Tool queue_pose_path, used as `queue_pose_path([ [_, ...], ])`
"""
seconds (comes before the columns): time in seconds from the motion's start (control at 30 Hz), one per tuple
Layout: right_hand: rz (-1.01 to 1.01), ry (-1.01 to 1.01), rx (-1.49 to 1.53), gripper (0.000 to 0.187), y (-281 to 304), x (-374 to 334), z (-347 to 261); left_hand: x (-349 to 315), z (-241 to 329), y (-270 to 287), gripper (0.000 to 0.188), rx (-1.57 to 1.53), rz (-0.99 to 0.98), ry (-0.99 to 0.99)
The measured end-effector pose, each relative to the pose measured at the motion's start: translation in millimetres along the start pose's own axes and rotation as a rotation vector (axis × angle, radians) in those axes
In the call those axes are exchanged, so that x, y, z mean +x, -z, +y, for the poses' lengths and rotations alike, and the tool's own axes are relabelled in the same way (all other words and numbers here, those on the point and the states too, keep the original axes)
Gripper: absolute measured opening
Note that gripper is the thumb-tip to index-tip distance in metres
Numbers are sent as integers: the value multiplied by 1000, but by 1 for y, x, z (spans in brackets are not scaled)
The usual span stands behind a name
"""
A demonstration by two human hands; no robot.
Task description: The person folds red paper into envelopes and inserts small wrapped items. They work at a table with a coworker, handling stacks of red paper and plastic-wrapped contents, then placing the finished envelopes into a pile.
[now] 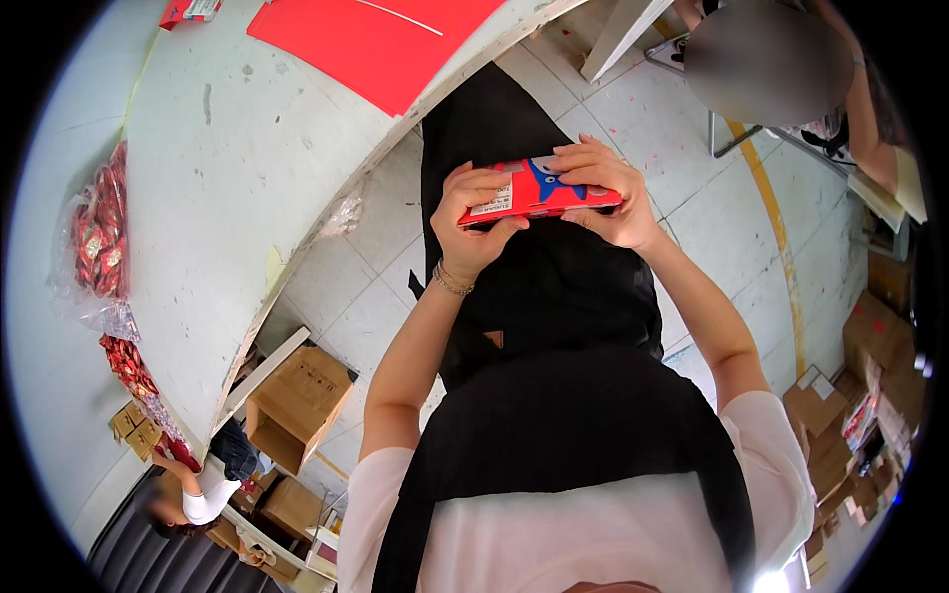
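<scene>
Above my lap I hold a small flat red box (519,194) with a blue cartoon figure and a white printed label on its face. My left hand (476,219) grips its left end, thumb along the near edge and fingers over the top. At the other end, my right hand (608,188) has its fingers laid across the face and its thumb under the near edge. Black cloth of an apron (554,415) covers my front and lap beneath the box.
Left of me runs a white table (217,198) bearing red sheets (376,44) and bags of red packets (99,237). An open cardboard box (297,400) stands below it. One person (198,494) is at the table's far end, another (771,64) sits upper right. Cartons (840,425) pile at right.
</scene>
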State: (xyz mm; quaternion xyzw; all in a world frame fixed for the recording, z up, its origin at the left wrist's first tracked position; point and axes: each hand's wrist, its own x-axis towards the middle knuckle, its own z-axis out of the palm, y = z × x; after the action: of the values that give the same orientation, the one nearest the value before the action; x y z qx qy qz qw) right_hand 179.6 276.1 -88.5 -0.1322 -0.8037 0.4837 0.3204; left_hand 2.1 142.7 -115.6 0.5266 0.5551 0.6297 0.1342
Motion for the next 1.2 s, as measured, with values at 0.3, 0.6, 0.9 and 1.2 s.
queue_pose_path([
  [0.3, 309, -324, 218, 24, -11, 25, -44, 32, 54, -6, 35, 68, 264, 352],
  [0.6, -31, -367, 20, 13, 15, 24, -60, 50, 81, 15, 26, 482, -184, 42],
  [0.9, -192, 117, -81, 27, 16, -14, -53, 2, 90, -12, 15, 809, -505, -395],
  [1.2, -141, -67, -68, 19, 20, -31, -42, 14, 73, -27, 16, 834, -546, -438],
])
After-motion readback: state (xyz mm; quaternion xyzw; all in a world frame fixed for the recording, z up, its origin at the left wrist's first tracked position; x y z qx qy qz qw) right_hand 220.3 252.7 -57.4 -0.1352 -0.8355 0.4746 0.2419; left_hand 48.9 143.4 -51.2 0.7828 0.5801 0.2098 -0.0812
